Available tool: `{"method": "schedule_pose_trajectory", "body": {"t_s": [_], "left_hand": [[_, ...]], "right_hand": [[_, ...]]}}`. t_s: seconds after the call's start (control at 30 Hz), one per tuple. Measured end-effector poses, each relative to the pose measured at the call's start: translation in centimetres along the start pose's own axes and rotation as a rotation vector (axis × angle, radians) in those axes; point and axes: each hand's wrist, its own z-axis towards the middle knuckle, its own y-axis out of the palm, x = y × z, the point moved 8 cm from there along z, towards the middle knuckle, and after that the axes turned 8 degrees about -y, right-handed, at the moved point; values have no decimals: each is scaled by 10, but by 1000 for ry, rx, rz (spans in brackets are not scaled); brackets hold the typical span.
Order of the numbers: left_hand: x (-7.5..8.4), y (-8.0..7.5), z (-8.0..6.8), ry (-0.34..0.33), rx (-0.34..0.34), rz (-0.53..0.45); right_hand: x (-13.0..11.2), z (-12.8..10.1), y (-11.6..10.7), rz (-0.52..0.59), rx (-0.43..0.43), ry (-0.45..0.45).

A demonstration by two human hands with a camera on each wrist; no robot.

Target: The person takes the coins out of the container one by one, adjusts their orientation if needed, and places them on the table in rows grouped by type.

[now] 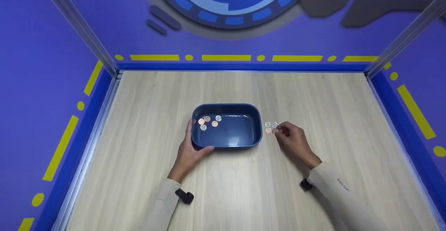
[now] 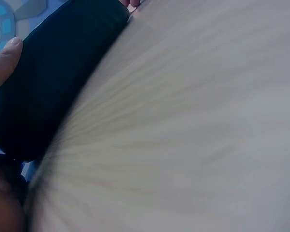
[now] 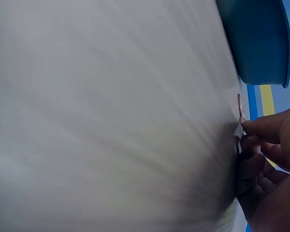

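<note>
A dark blue rectangular plastic box stands on the table, its open top facing up. Several copper and silver coins lie inside toward its left end, among them a silver coin. My left hand grips the box's left end, thumb on the front rim and fingers along the side. Right of the box lies a small group of coins, with a silver coin and a copper coin in plain sight. At that group's right edge my right hand pinches a coin with thumb and fingertips, partly covering it.
The light wood table is closed in by blue-purple panels with yellow dashes at the back and sides. Metal rails run along its edges. A black strap device sits on each wrist.
</note>
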Motion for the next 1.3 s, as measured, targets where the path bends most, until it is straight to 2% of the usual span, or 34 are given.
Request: {"method": "schedule_pose_trajectory", "body": {"t_s": [0.2,0.43,0.6,0.77,1.0,1.13,1.3], "left_hand": [[0,1,2,-18,-7,0],[3,2,5,-3,-14,4],[-1,1,3,-26,-11,-5],[-2,1,2,-23,-13,-8],[-3,1,1,-12,-11,-10],[-3,0,0,-5,-8,-11],[-2,0,2,-4,-11,-12]], "right_hand": [[1,-3,-2,-34,28,-15],[-2,-4,-3,-91,30,-34],[-11,1,-3,-47,36,-57],[-30,14,-5,-6,52,-86],[-68,36,0,37,58,-209],[-88,47,9,81,27,-268],[-108,62,22,87,-33,-314]]}}
